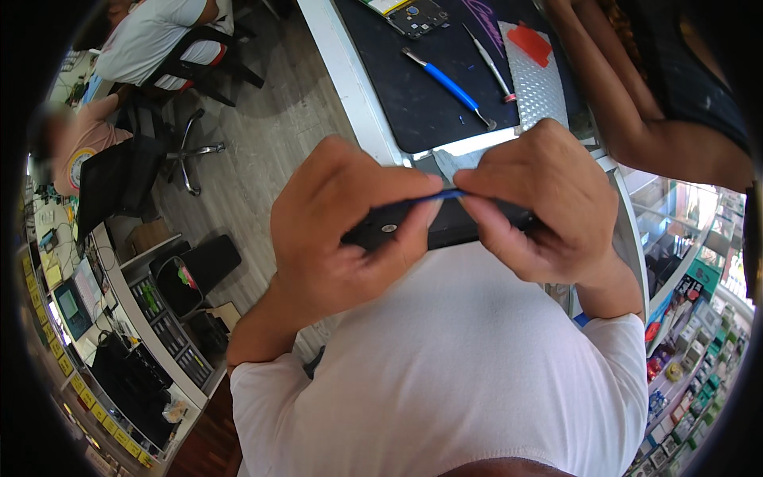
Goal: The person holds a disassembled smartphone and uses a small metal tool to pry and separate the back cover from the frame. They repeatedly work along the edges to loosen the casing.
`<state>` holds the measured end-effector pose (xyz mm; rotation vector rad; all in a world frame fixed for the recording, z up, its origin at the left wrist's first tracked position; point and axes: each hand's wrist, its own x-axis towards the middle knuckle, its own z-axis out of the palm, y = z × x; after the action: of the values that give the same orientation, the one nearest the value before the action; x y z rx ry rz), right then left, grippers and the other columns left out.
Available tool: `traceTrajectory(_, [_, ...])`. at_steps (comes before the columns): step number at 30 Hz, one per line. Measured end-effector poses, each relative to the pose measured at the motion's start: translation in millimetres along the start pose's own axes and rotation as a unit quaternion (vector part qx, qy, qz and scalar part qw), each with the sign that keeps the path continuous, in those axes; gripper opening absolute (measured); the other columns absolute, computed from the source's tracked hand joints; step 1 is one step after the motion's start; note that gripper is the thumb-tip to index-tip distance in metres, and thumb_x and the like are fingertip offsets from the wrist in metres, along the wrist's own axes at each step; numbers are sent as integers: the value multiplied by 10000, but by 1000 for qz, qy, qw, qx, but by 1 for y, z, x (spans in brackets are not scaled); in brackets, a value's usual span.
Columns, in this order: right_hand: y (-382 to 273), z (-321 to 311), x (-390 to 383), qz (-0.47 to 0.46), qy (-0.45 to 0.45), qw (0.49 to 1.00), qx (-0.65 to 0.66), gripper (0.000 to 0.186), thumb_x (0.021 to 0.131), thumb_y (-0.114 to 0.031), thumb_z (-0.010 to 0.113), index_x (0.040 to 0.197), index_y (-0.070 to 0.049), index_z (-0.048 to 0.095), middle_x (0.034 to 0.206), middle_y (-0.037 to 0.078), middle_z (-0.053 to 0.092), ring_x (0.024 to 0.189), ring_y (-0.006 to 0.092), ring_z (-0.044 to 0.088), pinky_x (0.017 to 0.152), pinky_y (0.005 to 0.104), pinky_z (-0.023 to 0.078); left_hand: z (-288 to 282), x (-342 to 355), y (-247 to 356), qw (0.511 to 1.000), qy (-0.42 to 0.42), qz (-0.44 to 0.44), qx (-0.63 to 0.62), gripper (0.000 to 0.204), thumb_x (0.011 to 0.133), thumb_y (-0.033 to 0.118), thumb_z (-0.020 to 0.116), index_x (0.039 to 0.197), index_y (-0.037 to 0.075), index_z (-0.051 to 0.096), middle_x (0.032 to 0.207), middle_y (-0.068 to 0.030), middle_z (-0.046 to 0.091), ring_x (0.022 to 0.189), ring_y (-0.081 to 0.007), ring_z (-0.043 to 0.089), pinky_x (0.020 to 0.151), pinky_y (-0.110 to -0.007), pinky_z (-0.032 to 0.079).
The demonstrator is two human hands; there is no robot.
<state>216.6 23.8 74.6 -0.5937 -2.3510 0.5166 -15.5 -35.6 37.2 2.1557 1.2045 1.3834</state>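
My left hand [342,222] and my right hand [548,211] are raised in front of my chest, both closed on a thin dark panel [453,226] that looks like a phone's back cover. Its blue edge [447,194] shows between my pinched thumbs and forefingers, which nearly meet at the middle. A small silvery oval sits on its dark face near my left thumb. My fingers hide both ends. Beyond my hands, a blue-handled prying tool [451,86] and a thin screwdriver [489,62] lie on a black work mat [389,95].
At the mat's far end lies an opened phone [417,17]. Bubble wrap [536,83] with a red piece [530,44] on it lies to the right, near another person's arm [628,95]. Shelves of small goods [683,358] stand right; seated people and a chair [119,171] are left.
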Motion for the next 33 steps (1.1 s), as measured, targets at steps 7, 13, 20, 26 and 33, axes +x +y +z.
traceTrajectory(7, [-5,-5,8,251,-97,941,206,83,936,-35,755,988,29,747,886,51,736,782,65,651,712,226,496,-20,18,15,838,-144,-448,-278,123,966,127,755,1034,39,702,926,12,709,821,-20,624,728,-186,488])
traceTrajectory(13, [-5,-14,16,384,-157,837,356,110,975,-52,750,1055,23,740,925,34,751,810,45,677,734,188,525,-37,33,14,762,-216,-511,-336,110,972,121,735,1040,50,685,934,22,706,858,-13,619,799,-184,480])
traceTrajectory(20, [-3,-22,21,441,-175,775,418,121,971,-42,742,1063,37,740,917,63,773,778,67,715,702,195,567,-46,49,20,744,-271,-520,-321,171,969,224,722,1010,67,670,894,44,646,824,-11,570,774,-192,444])
traceTrajectory(26, [-4,-26,19,456,-164,758,437,116,963,-49,742,1037,40,750,903,84,777,749,85,730,698,198,581,-46,56,27,726,-279,-531,-335,215,977,262,703,1006,55,655,884,39,638,799,-17,562,747,-191,440])
traceTrajectory(33, [-3,-29,20,452,-173,751,448,120,966,-58,731,1028,42,753,876,87,773,697,90,720,648,201,577,-43,55,25,746,-294,-496,-334,190,1002,231,685,1003,45,644,903,21,664,793,-20,583,735,-199,464])
